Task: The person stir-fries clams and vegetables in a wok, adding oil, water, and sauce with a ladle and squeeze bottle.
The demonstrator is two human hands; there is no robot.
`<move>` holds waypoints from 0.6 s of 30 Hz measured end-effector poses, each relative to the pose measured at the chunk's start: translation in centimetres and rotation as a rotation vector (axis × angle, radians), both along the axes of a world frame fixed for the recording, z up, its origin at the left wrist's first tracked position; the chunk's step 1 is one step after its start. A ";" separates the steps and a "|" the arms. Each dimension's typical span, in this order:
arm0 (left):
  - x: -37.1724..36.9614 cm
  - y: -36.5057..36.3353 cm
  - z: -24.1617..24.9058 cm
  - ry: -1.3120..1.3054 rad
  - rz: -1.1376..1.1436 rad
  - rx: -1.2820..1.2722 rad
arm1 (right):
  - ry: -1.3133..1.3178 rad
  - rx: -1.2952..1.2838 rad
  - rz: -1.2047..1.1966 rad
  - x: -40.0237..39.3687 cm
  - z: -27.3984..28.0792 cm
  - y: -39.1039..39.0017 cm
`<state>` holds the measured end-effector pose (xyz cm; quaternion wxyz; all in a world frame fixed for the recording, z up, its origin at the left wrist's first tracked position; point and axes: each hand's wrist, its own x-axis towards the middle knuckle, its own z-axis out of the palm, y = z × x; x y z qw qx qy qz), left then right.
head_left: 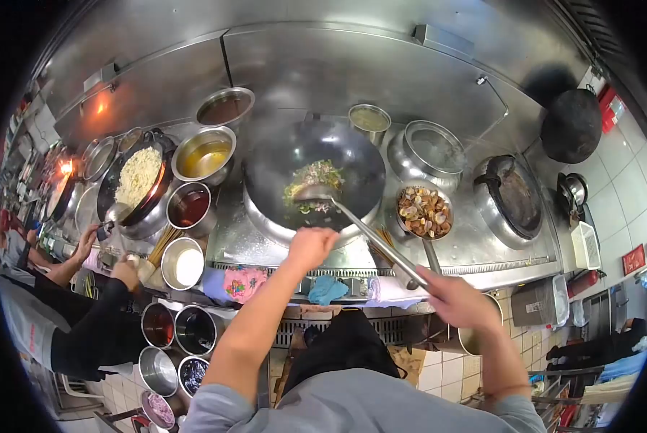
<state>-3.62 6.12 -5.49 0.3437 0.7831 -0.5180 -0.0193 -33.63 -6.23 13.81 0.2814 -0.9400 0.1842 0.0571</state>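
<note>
In the middle stands a large black wok (265,166) with chopped green and pale pieces (319,175) at its bottom. My right hand (462,297) is closed around the long handle of a metal ladle (381,244). The ladle's bowl lies in the wok, against the chopped food. At the wok's near rim, my left hand (313,247) is closed, apparently gripping the edge; its fingertips are hidden. Right of the wok, a long-handled strainer or pan of clams (424,212) rests below the ladle handle's right side.
Pots of yellow liquid (205,157), dark red sauce (189,205) and white contents (188,268) stand left. A lidded pot (430,150) steams at back right. Folded cloths (329,289) lie along the front edge. At left, a co-worker (63,310) handles a wok of noodles (138,177).
</note>
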 end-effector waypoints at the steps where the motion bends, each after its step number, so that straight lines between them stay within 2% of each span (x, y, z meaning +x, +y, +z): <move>1: -1.6 0.8 2.3 -0.019 -0.024 -0.005 | 0.100 0.042 0.011 -0.9 3.6 0.2; 4: -5.7 3.8 8.6 -0.121 -0.090 -0.068 | 0.185 0.011 0.083 -2.8 8.2 0.4; 6: -6.1 3.5 9.3 -0.180 -0.108 -0.167 | 0.193 -0.059 0.115 -1.3 8.2 0.6; 7: -5.4 2.6 8.7 -0.166 -0.112 -0.203 | 0.199 -0.129 0.149 -0.5 7.8 0.7; 8: -4.4 1.5 7.5 -0.161 -0.093 -0.227 | 0.095 -0.126 0.138 0.8 6.3 0.9; 11: -4.1 0.0 1.7 -0.154 -0.036 -0.226 | 0.045 -0.160 0.039 6.3 0.5 0.9; 13: -5.9 1.1 -2.5 -0.115 -0.005 -0.098 | -0.002 -0.173 0.011 8.3 -2.4 0.6; 15: -8.1 3.4 -4.9 -0.090 -0.071 0.010 | -0.122 -0.209 -0.085 9.1 -3.5 0.8; 16: -9.2 4.7 -4.2 -0.052 -0.114 0.090 | -0.179 -0.245 -0.046 9.0 -2.6 1.1; 18: -10.3 5.6 -2.0 -0.030 -0.156 -0.116 | -0.203 -0.148 -0.065 8.3 -0.1 2.0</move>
